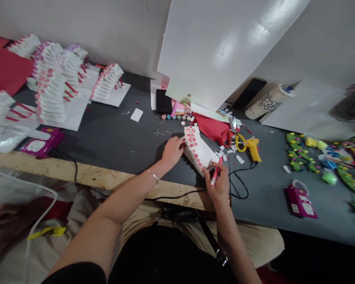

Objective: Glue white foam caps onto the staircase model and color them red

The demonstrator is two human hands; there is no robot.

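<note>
The right hand (218, 185) is closed around a red marker (215, 174), its tip at the near end of a white card stack (198, 152) with red-dotted edges. The left hand (172, 152) grips the stack's far left side on the grey surface (121, 138). Just beyond the right hand lie scissors (232, 136) and a yellow glue gun (253, 148).

Place: craft workshop
Signs: grey worktop (112, 136), stacked paper crafts (51, 92), glue gun (252, 148), scissors (233, 134), paper scraps (229, 152)

Matt, seemingly paper stack (198, 152); glossy board (225, 47)
</note>
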